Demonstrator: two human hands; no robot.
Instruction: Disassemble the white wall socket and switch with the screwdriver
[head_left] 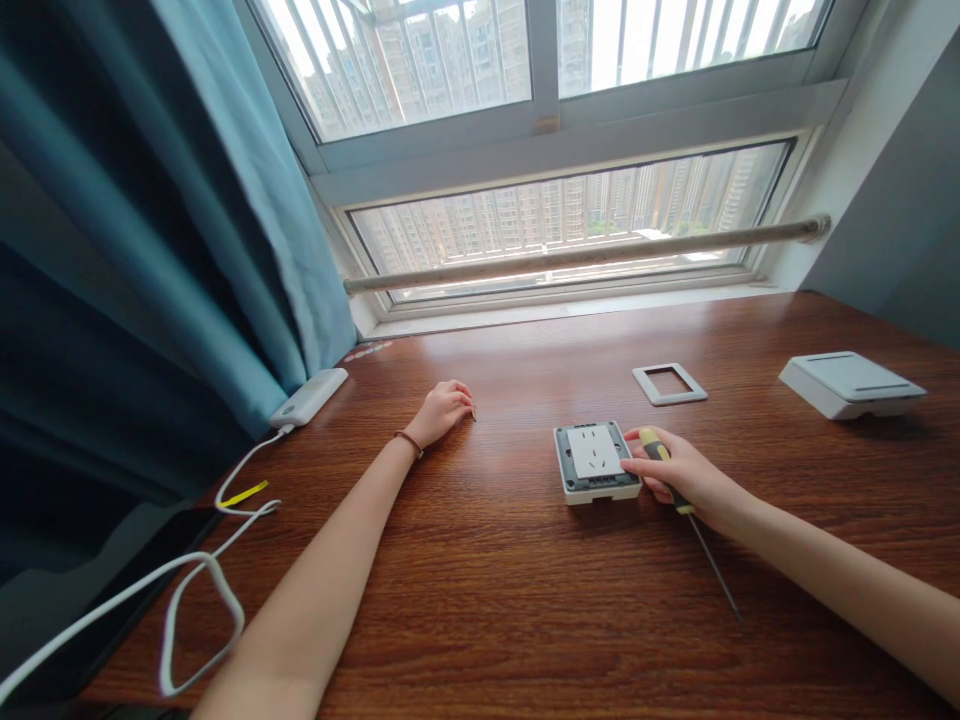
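Observation:
On the wooden table lies a wall socket (594,452) in a white box, its dark frame exposed around the white face. My right hand (686,475) holds a screwdriver (679,500) with a yellow and black handle, the shaft pointing down toward me. Fingers of that same hand touch the socket's right side. Further left, my left hand (442,412) rests low over the table with its fingers pinched together. A small thin screw (473,413) shows at its fingertips, too small to see in detail.
A white cover frame (670,384) lies behind the socket. At the right sits another white box (853,384) with a cover. On the left are a white power strip (309,397), its looping cable (202,560) and a yellow strip (243,495). Blue curtains (247,180) hang beside the window.

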